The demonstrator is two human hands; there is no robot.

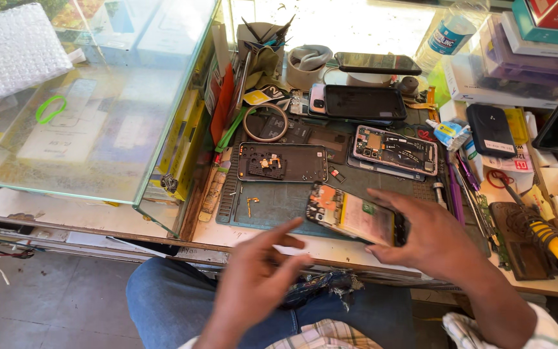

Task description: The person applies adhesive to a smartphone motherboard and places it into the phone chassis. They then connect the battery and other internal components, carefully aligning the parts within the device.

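My right hand (429, 238) grips the right end of an opened phone (350, 216) with its yellow battery and circuit board exposed, held just above the front edge of the grey-green work mat (279, 201). My left hand (256, 279) hovers empty over my lap, fingers spread and pointing toward the phone, a little short of touching it. On the mat behind lie a black phone back frame (282, 162) and another open phone (395, 150) showing its board.
A glass display case (92, 97) fills the left. Two dark-screened phones (364, 102), a tape ring (265, 122), a cup of tools (258, 33), a bottle (447, 32), stacked boxes (518, 58), screwdrivers and a yellow-handled soldering iron (557, 249) crowd the bench.
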